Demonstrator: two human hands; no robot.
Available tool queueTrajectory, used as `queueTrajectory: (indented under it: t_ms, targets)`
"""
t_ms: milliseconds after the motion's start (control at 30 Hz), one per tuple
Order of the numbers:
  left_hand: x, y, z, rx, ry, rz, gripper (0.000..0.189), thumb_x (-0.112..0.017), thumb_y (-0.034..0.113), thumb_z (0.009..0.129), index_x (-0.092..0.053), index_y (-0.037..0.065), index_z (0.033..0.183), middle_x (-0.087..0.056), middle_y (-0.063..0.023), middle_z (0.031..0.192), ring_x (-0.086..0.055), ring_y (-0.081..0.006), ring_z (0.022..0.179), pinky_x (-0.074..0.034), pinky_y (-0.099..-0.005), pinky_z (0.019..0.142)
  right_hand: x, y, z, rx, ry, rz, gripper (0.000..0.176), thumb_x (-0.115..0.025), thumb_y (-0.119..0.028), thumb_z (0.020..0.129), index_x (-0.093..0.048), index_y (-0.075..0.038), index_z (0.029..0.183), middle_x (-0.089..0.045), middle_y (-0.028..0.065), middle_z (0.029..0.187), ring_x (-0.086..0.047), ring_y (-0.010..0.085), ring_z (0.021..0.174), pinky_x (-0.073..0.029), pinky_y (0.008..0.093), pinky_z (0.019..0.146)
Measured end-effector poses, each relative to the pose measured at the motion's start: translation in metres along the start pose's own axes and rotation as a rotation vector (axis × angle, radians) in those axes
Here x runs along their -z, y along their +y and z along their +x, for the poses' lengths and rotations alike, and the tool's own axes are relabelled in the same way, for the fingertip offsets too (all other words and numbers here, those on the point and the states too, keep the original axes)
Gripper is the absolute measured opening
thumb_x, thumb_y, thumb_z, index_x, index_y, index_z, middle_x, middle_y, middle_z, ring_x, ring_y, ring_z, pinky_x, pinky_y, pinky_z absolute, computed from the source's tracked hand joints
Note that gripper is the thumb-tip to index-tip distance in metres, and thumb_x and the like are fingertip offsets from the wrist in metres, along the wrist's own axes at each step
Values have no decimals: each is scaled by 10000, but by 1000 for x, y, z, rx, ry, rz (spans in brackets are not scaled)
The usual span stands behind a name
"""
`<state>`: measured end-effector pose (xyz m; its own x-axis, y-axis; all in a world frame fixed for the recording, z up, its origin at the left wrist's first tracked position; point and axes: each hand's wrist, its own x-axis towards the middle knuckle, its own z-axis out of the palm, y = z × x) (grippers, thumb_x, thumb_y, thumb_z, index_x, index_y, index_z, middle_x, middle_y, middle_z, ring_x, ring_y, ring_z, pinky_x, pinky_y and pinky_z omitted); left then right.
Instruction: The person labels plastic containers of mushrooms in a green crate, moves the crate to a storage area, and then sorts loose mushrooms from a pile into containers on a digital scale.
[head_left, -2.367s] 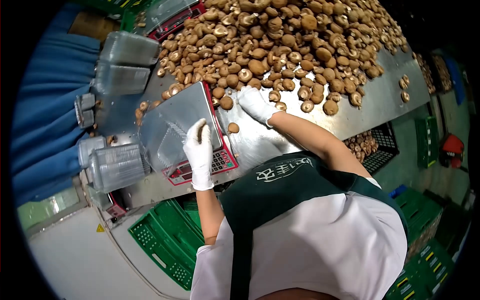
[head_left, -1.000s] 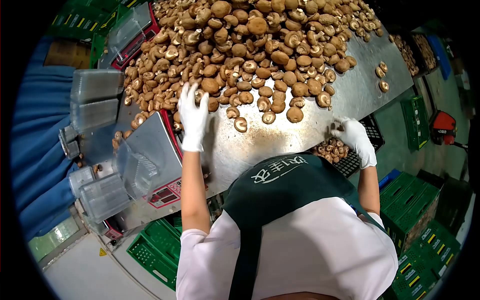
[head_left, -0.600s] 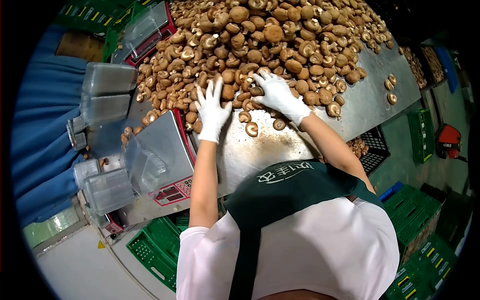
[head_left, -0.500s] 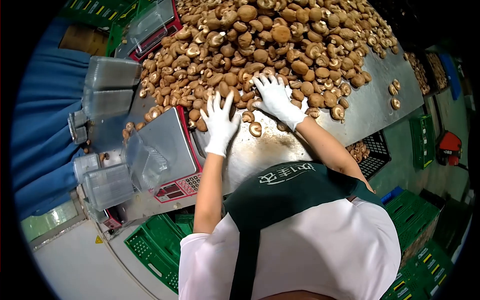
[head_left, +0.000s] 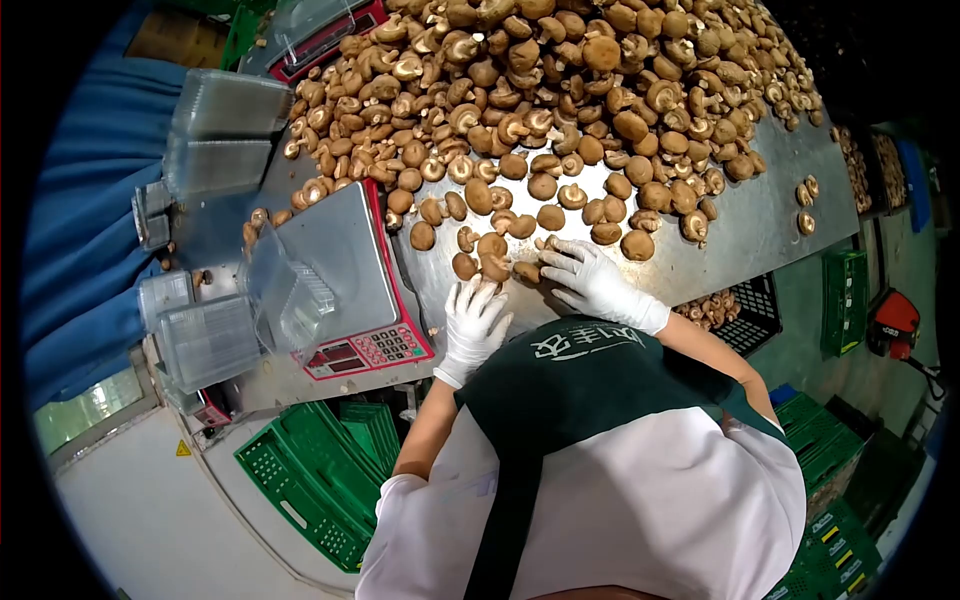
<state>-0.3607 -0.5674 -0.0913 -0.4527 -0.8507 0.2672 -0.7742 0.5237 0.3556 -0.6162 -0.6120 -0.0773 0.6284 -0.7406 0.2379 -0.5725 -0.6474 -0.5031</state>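
Brown mushrooms [head_left: 600,52] are heaped across the far part of the metal table [head_left: 430,280], with loose ones scattered nearer to me. My left hand [head_left: 474,325], in a white glove, is low at the near edge, its fingers apart and their tips beside a small group of mushrooms [head_left: 493,258]. To the right of that group, my right hand [head_left: 597,285], also gloved, has its fingers spread, the fingertips by a mushroom [head_left: 527,271]. Neither hand is closed round anything.
On the left are a red-edged scale [head_left: 340,260], clear plastic trays [head_left: 210,340] and more tray stacks [head_left: 232,100]. Green crates [head_left: 310,480] stand below the table on the left. A black crate [head_left: 755,315] with mushrooms is at the right, by the table edge.
Both hands have moved back from the heap toward my body. Several mushrooms now lie spread over the near table, and a gap has opened at the heap's front.
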Motion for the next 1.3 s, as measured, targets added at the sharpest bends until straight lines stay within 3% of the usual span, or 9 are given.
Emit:
queueTrajectory:
  t_ms: [167, 300, 433, 600, 800, 933, 1100, 1167, 1300]
  targets:
    - [11, -23, 32, 28, 345, -150, 268, -724, 107, 710, -613, 85, 953, -619, -92, 1034, -576, -270, 1003, -402, -386, 886, 7, 23, 27, -92, 304, 84, 314, -666, -143, 757, -605, -73, 1057, -613, 95, 1086, -574, 287, 1001, -472, 395, 844]
    - [17, -22, 75, 408, 183, -101, 614, -729, 320, 731, -498, 74, 1244, -415, -181, 1343, -378, -347, 1244, -297, -475, 1020, 14, 31, 59, -462, 236, -233, 486, -681, -228, 749, -532, -46, 1174, -474, 173, 1299, -460, 349, 1156, -383, 434, 966]
    - [-15, -15, 39, 513, -70, 9, 883, -702, 476, 721, -298, 98, 1409, -297, -166, 1441, -251, -333, 1343, -151, -564, 1068, -9, 6, 28, -164, -70, -235, 405, -630, -203, 773, -552, -60, 1144, -451, 164, 1289, -400, 373, 1209, -345, 490, 985]
    - [-7, 4, 17, 406, -20, -120, 675, -691, 244, 776, -386, 70, 1352, -391, -158, 1383, -379, -324, 1271, -255, -489, 1052, -14, -9, 2, 0, -119, -132, 319, -606, -188, 776, -627, -42, 1059, -491, 142, 1288, -404, 337, 1239, -356, 427, 1007]
    - [-8, -10, 22, 512, 216, -355, 499, -648, 168, 813, -479, 25, 1260, -501, -184, 1242, -458, -332, 1187, -353, -392, 1007, 15, -2, 32, -176, 187, 208, 203, -616, -92, 762, -588, -54, 960, -606, 97, 878, -580, 320, 778, -487, 393, 653]
    - [1, -21, 63, 633, 159, -388, 533, -660, 161, 794, -469, 35, 1275, -486, -182, 1270, -467, -320, 1188, -374, -368, 1000, -2, 16, 71, -175, 285, 27, 326, -612, -107, 763, -575, -52, 1082, -611, 117, 1003, -599, 310, 842, -507, 397, 699]
    - [-16, -42, 78, 558, 19, -247, 468, -652, 153, 802, -515, 31, 1232, -610, -155, 1117, -596, -269, 1001, -457, -333, 901, -52, 29, 92, -299, -69, -139, 577, -624, -139, 726, -462, -39, 1271, -517, 197, 1240, -586, 316, 944, -511, 408, 748]
    - [-10, -41, 78, 770, 53, -671, 366, -600, 103, 844, -544, 21, 1197, -642, -122, 1035, -624, -190, 912, -492, -275, 812, -54, 28, 79, -217, 240, 71, 541, -569, -83, 728, -496, -42, 1262, -588, 193, 1103, -600, 335, 858, -509, 403, 724]
    - [-1, -55, 59, 952, 210, -1183, 283, -439, 50, 919, -570, 8, 1167, -646, -75, 998, -622, -146, 849, -509, -233, 709, 13, 12, 71, -723, -73, 745, 427, -508, -38, 755, -583, -55, 1175, -640, 54, 808, -547, 138, 625, -465, 249, 597]
